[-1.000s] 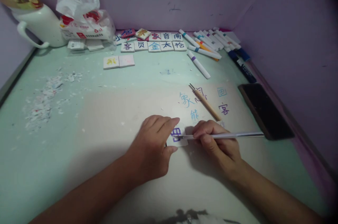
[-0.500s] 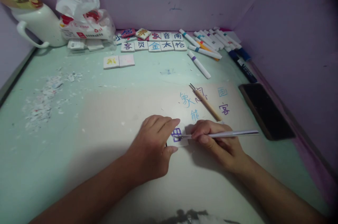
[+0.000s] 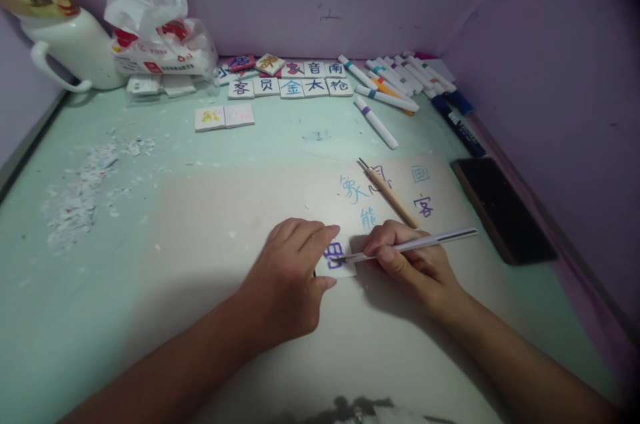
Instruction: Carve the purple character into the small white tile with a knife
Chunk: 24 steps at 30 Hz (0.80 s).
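A small white square tile [image 3: 349, 271] with a purple character drawn on it lies flat on the pale sheet. My left hand [image 3: 295, 277] grips it from the left, index finger along the far edge and thumb at the near edge, covering its left part. In my right hand [image 3: 407, 264] is a slim silvery pen-shaped carving knife [image 3: 440, 237], held in a writing grip. Its dark tip rests at the purple strokes; whether it cuts in is too small to tell. Just beyond my right hand lies a wooden-handled tool [image 3: 393, 197] with a thin metal end.
A dark phone [image 3: 503, 211] lies at the right. Several lettered tiles [image 3: 315, 87] stand in rows at the back, with white markers [image 3: 377, 123] beside them. White shavings [image 3: 83, 191] are scattered at the left. A white jug [image 3: 75, 44] and a plastic bag [image 3: 160, 44] stand back left.
The carving knife has swung slightly, its rear end now higher and further left, with its tip shifted a little on the character. My left hand and the tile stay in place.
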Available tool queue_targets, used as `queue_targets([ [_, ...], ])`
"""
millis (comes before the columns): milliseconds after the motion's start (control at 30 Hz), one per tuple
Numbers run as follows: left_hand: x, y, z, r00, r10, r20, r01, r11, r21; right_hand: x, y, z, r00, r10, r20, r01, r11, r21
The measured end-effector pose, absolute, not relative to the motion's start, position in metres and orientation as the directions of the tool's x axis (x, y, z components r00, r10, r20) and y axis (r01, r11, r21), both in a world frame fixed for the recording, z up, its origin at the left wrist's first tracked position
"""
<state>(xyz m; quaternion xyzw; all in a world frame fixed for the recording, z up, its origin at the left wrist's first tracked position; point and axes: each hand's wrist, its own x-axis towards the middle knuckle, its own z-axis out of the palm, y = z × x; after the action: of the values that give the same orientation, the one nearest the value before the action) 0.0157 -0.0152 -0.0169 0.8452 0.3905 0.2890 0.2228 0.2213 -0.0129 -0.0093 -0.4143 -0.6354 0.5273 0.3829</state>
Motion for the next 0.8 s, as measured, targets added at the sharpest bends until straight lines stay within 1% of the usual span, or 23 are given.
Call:
queue_targets([
  [200,0.016,-0.015,-0.015,0.53,0.795,0.295,0.541,-0.585,0.604,0.22,-0.016,-0.011,-0.306,0.95,-0.056,0.117,-0.021,-0.993],
  [300,0.016,-0.015,-0.014,0.528,0.8,0.286,0.544,-0.577,0.609,0.218,-0.017,-0.009,-0.284,0.956,-0.08,0.099,-0.053,-0.994],
  [367,0.016,-0.016,-0.014,0.526,0.801,0.288,0.544,-0.576,0.61,0.216,-0.017,-0.009,-0.27,0.959,-0.089,0.044,-0.08,-0.996],
  [500,0.015,-0.016,-0.014,0.527,0.8,0.288,0.552,-0.58,0.599,0.213,-0.017,-0.011,-0.274,0.953,-0.126,-0.143,-0.17,-0.975],
  [567,0.015,-0.016,-0.014,0.526,0.802,0.283,0.563,-0.578,0.59,0.212,-0.018,-0.012,-0.254,0.959,-0.129,-0.169,-0.175,-0.97],
  [667,0.016,-0.017,-0.014,0.503,0.816,0.284,0.619,-0.569,0.54,0.211,-0.017,-0.01,-0.16,0.979,-0.122,-0.181,-0.151,-0.972],
  [800,0.018,-0.021,-0.012,0.434,0.855,0.283,0.753,-0.517,0.406,0.211,-0.015,-0.007,-0.035,0.992,-0.124,-0.203,-0.129,-0.971],
])
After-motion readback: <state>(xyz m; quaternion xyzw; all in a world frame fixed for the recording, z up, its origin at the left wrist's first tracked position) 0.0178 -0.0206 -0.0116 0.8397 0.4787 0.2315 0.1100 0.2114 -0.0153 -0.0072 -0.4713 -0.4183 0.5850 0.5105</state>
